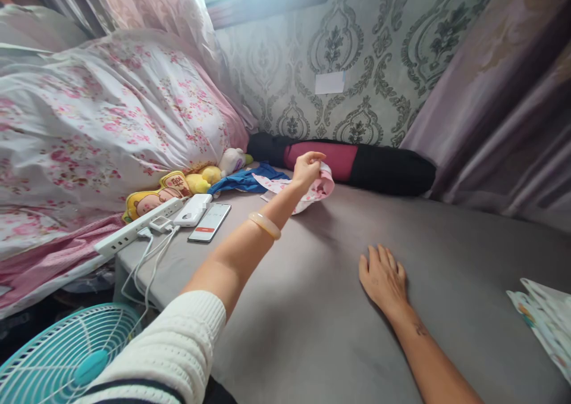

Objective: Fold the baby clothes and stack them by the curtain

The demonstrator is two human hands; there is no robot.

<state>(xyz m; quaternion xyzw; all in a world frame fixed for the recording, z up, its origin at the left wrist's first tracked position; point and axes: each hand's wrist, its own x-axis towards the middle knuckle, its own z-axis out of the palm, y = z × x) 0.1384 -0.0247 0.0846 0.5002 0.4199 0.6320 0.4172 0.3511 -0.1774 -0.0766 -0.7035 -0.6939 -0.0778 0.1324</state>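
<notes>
My left hand point(307, 169) reaches far forward over the grey bed surface point(303, 285), its fingers closed on a pink and white patterned cloth point(325, 184). Part of the cloth is lifted and curls over beside the hand, while another part trails left toward a blue cloth point(250, 179). What kind of garment or cloth it is cannot be made out. Flat on the grey sheet at the right rests my right hand point(383, 273), palm down with its fingers a little spread, holding nothing.
To the left lie a phone point(209, 222), a white power bank point(193, 210), a power strip point(140, 226) with cables, and plush toys point(156, 196). A black and maroon bolster point(383, 167) lines the wall. A teal fan point(80, 356) stands lower left; folded patterned cloth point(542, 318) lies right.
</notes>
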